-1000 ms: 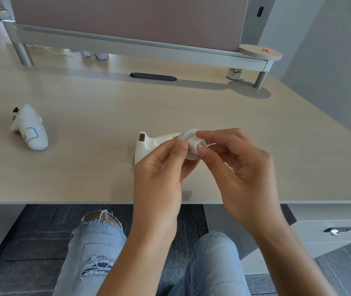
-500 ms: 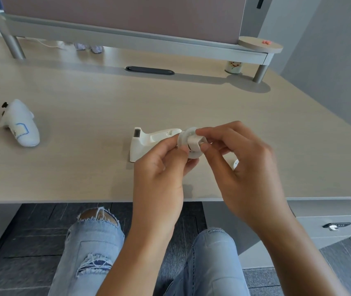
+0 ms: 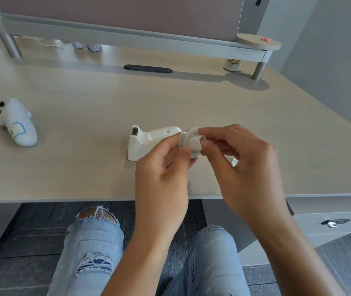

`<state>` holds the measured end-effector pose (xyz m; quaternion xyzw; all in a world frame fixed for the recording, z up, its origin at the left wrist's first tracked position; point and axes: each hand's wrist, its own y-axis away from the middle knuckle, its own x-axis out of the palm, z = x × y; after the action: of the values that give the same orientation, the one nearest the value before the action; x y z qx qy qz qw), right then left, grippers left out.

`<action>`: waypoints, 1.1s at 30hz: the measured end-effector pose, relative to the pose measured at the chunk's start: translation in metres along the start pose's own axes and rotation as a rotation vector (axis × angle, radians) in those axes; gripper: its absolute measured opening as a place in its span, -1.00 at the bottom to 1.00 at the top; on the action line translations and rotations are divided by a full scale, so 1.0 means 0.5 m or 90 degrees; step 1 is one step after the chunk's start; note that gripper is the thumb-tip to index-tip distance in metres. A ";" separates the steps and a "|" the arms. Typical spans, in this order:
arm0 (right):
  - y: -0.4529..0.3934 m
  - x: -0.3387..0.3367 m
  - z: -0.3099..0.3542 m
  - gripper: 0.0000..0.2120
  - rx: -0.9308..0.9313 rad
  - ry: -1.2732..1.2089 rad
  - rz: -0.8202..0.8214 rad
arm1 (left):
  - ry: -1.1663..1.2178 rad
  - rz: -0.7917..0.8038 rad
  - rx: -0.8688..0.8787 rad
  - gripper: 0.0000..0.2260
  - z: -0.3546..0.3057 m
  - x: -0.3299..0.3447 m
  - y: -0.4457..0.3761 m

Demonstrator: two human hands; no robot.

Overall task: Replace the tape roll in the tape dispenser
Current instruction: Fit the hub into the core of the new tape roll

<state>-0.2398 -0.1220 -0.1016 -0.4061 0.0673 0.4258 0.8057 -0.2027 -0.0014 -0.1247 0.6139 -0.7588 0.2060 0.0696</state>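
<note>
Both hands up over near edge of surface (image 3: pixel 85 167), pinching same tape roll (image 3: pixel 188 138) with white hub (image 3: pixel 195 144) in its core. Left hand (image 3: pixel 161 178) grips roll's left rim, right hand (image 3: pixel 245 165) grips hub side. Tape dispenser (image 3: pixel 146 142) sits just behind, cradle empty. White plush toy (image 3: pixel 17 124) far left.

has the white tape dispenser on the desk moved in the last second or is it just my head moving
Cannot tell of any real move. The tape dispenser keeps about the same spacing from the dark cable slot and the desk's front edge; the small shifts fit head motion.
</note>
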 end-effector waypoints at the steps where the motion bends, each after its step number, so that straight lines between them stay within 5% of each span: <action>1: 0.001 0.001 0.002 -0.86 0.021 -0.024 -0.005 | -0.014 -0.003 0.005 -0.76 0.001 0.001 0.000; 9: 0.014 0.017 0.014 -0.84 0.145 -0.126 -0.040 | -0.095 -0.010 0.053 -0.78 -0.003 0.004 0.003; 16: 0.025 0.025 0.011 -0.89 0.015 -0.074 -0.092 | 0.047 0.002 -0.019 -0.81 -0.019 -0.008 -0.008; 25: 0.020 0.017 0.012 -0.90 -0.076 0.015 -0.085 | -0.002 0.021 0.016 -0.82 -0.021 -0.011 -0.002; 33: 0.007 -0.005 0.032 -0.69 0.117 -0.126 -0.045 | 0.100 0.015 -0.047 -0.77 -0.025 -0.019 -0.006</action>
<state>-0.2478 -0.1110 -0.0918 -0.2888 0.0122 0.4272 0.8567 -0.1993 0.0118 -0.1161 0.5839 -0.7654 0.2257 0.1490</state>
